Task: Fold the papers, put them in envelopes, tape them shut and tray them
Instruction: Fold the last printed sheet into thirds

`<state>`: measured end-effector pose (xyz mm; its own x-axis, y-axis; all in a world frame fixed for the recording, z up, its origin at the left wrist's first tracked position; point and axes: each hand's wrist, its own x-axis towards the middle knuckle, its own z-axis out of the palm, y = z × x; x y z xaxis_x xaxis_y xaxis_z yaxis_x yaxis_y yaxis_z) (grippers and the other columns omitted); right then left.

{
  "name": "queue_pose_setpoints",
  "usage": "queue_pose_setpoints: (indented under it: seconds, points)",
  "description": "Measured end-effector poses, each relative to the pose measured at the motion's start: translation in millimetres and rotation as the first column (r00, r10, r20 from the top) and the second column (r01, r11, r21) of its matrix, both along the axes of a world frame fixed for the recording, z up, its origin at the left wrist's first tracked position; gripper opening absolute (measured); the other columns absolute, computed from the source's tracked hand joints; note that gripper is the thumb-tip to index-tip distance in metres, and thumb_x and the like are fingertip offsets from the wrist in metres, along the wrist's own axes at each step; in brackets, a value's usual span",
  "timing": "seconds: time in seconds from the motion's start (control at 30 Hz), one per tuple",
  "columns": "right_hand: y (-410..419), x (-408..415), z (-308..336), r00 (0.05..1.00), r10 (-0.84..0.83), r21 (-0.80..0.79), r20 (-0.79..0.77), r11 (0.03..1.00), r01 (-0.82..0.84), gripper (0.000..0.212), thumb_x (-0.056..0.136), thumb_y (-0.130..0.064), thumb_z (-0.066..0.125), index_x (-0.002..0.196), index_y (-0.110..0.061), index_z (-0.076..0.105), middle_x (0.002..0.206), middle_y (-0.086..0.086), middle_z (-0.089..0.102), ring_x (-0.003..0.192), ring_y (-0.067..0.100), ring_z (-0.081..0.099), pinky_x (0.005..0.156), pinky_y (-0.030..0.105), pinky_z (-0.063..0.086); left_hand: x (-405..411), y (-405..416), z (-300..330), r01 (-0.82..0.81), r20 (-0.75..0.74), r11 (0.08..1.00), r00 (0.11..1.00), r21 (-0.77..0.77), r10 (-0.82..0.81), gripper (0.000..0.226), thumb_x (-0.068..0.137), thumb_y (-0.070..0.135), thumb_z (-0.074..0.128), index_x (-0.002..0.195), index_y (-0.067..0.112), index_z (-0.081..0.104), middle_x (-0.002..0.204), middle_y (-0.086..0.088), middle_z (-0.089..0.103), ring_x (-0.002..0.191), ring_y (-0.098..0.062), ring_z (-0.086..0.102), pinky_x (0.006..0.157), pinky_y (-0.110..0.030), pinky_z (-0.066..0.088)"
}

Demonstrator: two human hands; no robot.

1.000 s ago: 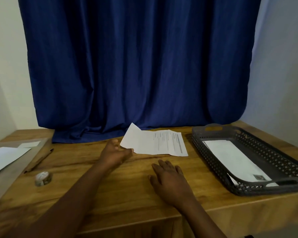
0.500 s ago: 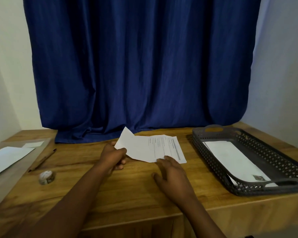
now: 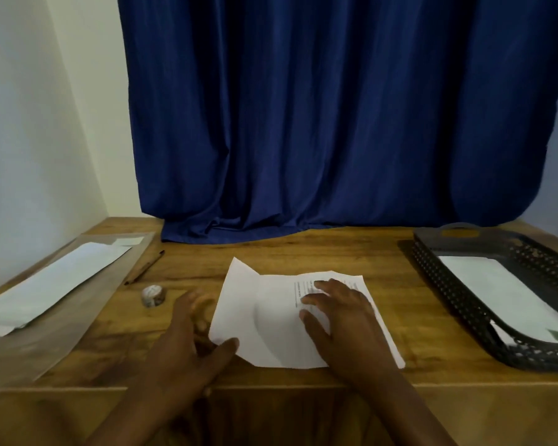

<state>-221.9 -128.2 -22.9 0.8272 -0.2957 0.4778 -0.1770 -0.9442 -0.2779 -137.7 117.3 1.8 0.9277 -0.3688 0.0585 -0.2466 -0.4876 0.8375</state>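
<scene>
A white printed paper (image 3: 271, 317), partly folded with one corner raised at its far left, lies on the wooden table (image 3: 351, 252) close to the front edge. My right hand (image 3: 342, 323) rests flat on the paper's right half, fingers straight over the printed lines. My left hand (image 3: 187, 342) lies spread beside the paper's left edge, its thumb touching the near left corner. At the right stands a dark perforated tray (image 3: 458, 304) holding a white envelope (image 3: 503, 294). More white envelopes (image 3: 55, 284) lie on a clear plastic sleeve at the left.
A small roll of tape (image 3: 153, 296) sits left of the paper, with a pen (image 3: 144, 268) behind it. A blue curtain (image 3: 335, 123) hangs along the back of the table. White walls close in the left side.
The paper has slid from the middle of the table toward the front edge. My left hand has let go of its left corner. My right hand has moved onto the sheet and flattened.
</scene>
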Motion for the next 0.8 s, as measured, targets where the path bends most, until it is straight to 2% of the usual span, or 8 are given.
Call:
queue_pose_setpoints:
  seconds: [0.13,0.17,0.23,0.33,0.4,0.5,0.63,0.8]
  points:
    - [14,11,-6,0.977,0.047,0.001,-0.206,0.999,-0.047,0.057,0.101,-0.063,0.029,0.151,-0.039,0.038,0.166,-0.007,0.025,0.155,0.016,0.016,0.125,0.046,0.008,12,-7,10,-0.266,0.431,0.952,0.885,0.154,0.178,0.1,0.073,0.067,0.075,0.145,0.044,0.008,0.135,0.012,0.049,0.122,-0.019,0.053,0.097,-0.041,0.052]
    - [15,12,-9,0.963,0.055,0.001,-0.265,0.998,-0.057,0.059,0.101,-0.064,0.028,0.153,-0.038,0.033,0.167,-0.006,0.022,0.155,0.018,0.013,0.125,0.047,0.005,13,-11,13,-0.243,0.518,0.962,0.843,0.123,0.146,0.093,0.077,0.07,0.069,0.143,0.046,0.01,0.144,0.013,0.041,0.132,-0.016,0.044,0.104,-0.041,0.044]
    - [16,14,-13,0.929,0.084,0.014,-0.36,0.996,-0.084,0.061,0.101,-0.063,0.029,0.155,-0.036,0.029,0.169,-0.004,0.018,0.156,0.02,0.01,0.125,0.048,0.003,14,-23,16,-0.067,0.603,0.994,0.798,0.089,-0.001,0.074,0.08,0.076,0.058,0.14,0.05,0.023,0.133,0.029,0.037,0.121,0.005,0.035,0.099,-0.023,0.036]
    - [13,15,-15,0.914,0.128,0.039,-0.384,0.992,-0.123,0.062,0.101,-0.063,0.031,0.156,-0.036,0.029,0.169,-0.004,0.017,0.156,0.018,0.009,0.125,0.047,0.003,14,-48,16,0.143,0.517,0.97,0.825,0.198,-0.227,0.062,0.085,0.073,0.051,0.14,0.052,0.033,0.131,0.033,0.05,0.116,0.007,0.049,0.083,-0.014,0.038]
    - [9,15,-12,0.913,0.157,0.059,-0.378,0.988,-0.145,0.061,0.1,-0.063,0.034,0.155,-0.036,0.031,0.168,-0.006,0.019,0.156,0.016,0.01,0.125,0.046,0.004,21,-63,7,0.138,0.509,0.919,0.798,0.369,-0.324,0.059,0.095,0.063,0.049,0.149,0.044,0.035,0.149,0.021,0.048,0.133,-0.001,0.044,0.098,-0.024,0.043]
    - [5,14,-6,0.907,0.181,0.092,-0.38,0.983,-0.157,0.058,0.099,-0.062,0.039,0.152,-0.038,0.036,0.166,-0.009,0.026,0.154,0.012,0.016,0.125,0.043,0.007,34,-74,-8,0.112,0.395,0.75,0.795,0.652,-0.461,0.063,0.102,0.058,0.037,0.159,0.032,0.025,0.168,0.005,0.021,0.154,-0.017,0.017,0.124,-0.041,0.021]
    - [11,17,2,0.96,0.154,0.114,-0.236,0.985,-0.13,0.053,0.101,-0.051,0.044,0.151,-0.035,0.04,0.159,-0.011,0.039,0.147,0.007,0.031,0.123,0.036,0.021,42,-79,-31,0.143,0.335,0.701,0.8,0.699,-0.498,0.065,0.104,0.059,0.021,0.162,0.031,0.012,0.171,0.004,0.004,0.157,-0.019,-0.002,0.127,-0.047,0.001]
    - [48,47,4,0.959,0.186,0.207,-0.215,0.968,-0.141,0.055,0.105,-0.046,0.032,0.156,-0.025,0.032,0.165,-0.001,0.03,0.154,0.015,0.019,0.127,0.046,0.014,49,-75,-39,0.147,0.304,0.584,0.738,0.798,-0.602,0.073,0.103,0.06,0.025,0.161,0.03,-0.007,0.17,0.003,-0.012,0.155,-0.022,-0.017,0.126,-0.049,-0.006]
